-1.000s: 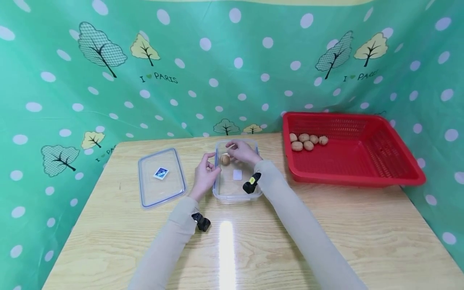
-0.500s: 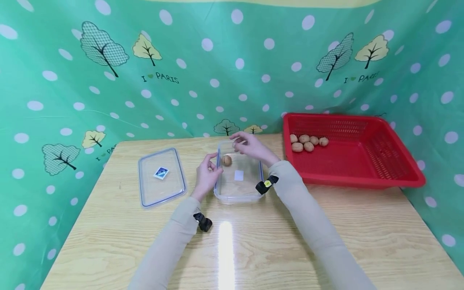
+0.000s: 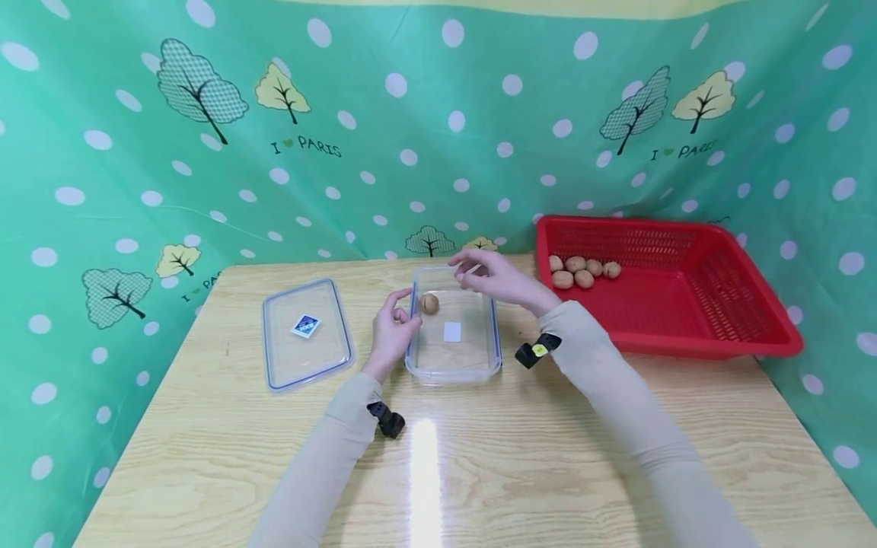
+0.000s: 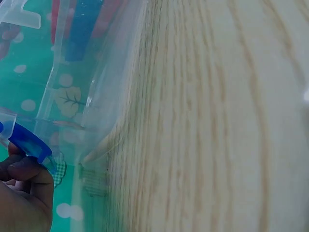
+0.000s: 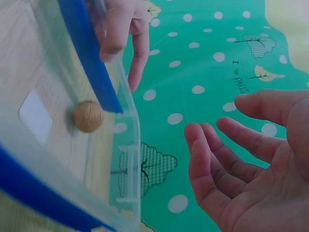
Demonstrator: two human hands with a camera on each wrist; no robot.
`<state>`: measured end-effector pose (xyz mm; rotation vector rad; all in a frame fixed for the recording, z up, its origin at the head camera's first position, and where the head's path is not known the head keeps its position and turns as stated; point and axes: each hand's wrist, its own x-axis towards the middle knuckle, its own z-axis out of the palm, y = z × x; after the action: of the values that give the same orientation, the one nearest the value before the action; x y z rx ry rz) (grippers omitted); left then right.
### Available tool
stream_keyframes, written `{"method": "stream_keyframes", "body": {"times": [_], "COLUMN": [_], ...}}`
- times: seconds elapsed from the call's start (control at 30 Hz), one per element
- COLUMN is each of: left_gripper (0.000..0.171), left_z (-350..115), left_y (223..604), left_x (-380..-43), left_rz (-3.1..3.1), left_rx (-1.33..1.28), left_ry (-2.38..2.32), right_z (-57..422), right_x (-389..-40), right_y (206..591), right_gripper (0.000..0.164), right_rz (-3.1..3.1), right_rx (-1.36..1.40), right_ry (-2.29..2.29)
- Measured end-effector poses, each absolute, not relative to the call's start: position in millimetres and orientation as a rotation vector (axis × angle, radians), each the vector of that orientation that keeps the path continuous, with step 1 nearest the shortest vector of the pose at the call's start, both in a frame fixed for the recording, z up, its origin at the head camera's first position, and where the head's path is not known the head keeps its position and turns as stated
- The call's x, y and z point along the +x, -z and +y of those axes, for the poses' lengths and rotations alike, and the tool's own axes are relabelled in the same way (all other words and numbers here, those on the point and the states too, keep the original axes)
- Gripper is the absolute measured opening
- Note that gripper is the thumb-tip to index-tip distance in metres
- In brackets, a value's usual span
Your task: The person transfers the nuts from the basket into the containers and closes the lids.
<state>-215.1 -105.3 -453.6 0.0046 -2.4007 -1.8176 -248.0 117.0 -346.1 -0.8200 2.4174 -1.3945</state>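
A clear plastic food container [image 3: 452, 374] with blue side clips stands open in the middle of the table. One walnut [image 3: 429, 304] lies inside it near the far left, and the right wrist view shows the same walnut [image 5: 88, 116] beside a white square [image 5: 35, 116]. My left hand [image 3: 391, 335] holds the container's left rim, thumb over the edge, by a blue clip [image 4: 29, 141]. Over the far right of the container hovers my right hand [image 3: 500, 280], nothing in it. Its loosely bent fingers [image 5: 200, 176] spread apart in the right wrist view.
To the left, the container's clear lid [image 3: 308, 365] with a blue seal lies flat, a small blue-and-white packet [image 3: 305, 326] on it. A red basket [image 3: 658, 342] at the right holds several walnuts [image 3: 575, 264] in its far left corner. A patterned curtain hangs behind.
My right hand has lifted from beside the walnut in the container and drawn to the right, towards the red basket. The walnut stays inside; my left hand keeps its place.
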Motion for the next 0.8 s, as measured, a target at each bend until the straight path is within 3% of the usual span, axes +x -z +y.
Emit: {"method": "stream_keyframes", "body": {"times": [0.8], "left_gripper": [0.057], "left_z": [-103], "left_y": [454], "left_x": [-216], "left_rz": [-2.361], "left_rx": [0.057], "left_ry": [1.896], "right_z": [216], "right_x": [-215], "right_y": [331], "right_gripper": [0.041], "right_rz": [2.581], "right_rx": [-0.741], "right_ry": [1.159]}}
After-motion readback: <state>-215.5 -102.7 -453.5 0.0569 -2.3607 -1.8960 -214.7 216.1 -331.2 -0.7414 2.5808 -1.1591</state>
